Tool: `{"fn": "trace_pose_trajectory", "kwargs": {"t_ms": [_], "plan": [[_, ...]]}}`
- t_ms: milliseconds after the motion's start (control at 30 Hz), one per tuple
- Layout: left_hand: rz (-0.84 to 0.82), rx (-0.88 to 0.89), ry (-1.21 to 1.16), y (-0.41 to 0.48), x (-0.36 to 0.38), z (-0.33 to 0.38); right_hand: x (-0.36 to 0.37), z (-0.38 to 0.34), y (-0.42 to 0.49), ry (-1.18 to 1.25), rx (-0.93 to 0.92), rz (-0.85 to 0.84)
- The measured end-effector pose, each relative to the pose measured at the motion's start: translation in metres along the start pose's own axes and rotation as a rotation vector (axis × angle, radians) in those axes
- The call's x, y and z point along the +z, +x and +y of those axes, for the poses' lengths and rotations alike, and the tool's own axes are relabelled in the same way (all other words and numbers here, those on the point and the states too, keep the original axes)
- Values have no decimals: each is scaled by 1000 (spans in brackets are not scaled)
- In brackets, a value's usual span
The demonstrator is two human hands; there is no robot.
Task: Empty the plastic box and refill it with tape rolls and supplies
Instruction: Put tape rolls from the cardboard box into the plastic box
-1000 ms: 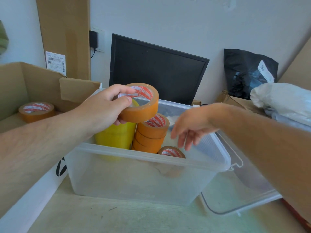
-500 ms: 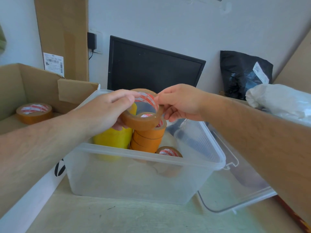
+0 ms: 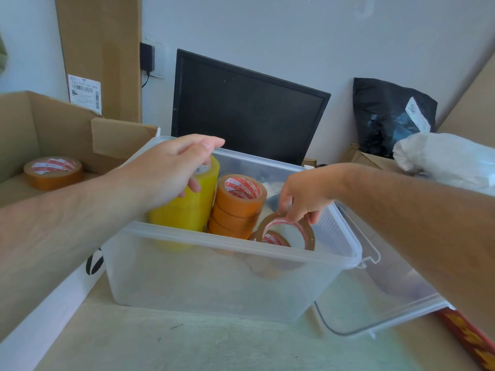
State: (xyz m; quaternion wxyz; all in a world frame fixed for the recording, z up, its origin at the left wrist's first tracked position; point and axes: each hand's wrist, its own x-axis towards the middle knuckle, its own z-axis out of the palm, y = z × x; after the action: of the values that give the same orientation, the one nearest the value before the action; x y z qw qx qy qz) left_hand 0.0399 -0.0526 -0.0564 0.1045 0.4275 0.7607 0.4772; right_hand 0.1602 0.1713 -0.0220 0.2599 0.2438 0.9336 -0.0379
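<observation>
Lowered tape roll (image 3: 308, 234) hangs pinched beneath fingers (image 3: 297, 216).

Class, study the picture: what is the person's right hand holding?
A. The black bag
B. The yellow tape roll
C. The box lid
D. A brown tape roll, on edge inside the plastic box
D: the right hand pinches the top of a brown tape roll that stands on edge inside the clear plastic box.

**Tape Tally**

Brown tape rolls (image 3: 241, 195): six. A stack of three (image 3: 235, 210), a roll on edge (image 3: 308, 234) and one flat beneath (image 3: 273, 240) in the one plastic box (image 3: 214, 277). One more (image 3: 52, 172) in the one cardboard box (image 3: 61, 124). One yellow stack (image 3: 187, 212). One lid (image 3: 388, 303).
</observation>
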Motion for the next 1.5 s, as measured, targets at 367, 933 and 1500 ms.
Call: {"fn": "trace_pose_trajectory", "kwargs": {"t_ms": [367, 933, 1500], "plan": [[-5, 11, 24, 2, -1, -4, 30, -4, 56, -165, 84, 75], [160, 44, -36, 2, -3, 4, -4, -17, 29, 261, 144, 219], [704, -131, 18, -25, -163, -40, -37, -204, -12, 493, -386, 631]]}}
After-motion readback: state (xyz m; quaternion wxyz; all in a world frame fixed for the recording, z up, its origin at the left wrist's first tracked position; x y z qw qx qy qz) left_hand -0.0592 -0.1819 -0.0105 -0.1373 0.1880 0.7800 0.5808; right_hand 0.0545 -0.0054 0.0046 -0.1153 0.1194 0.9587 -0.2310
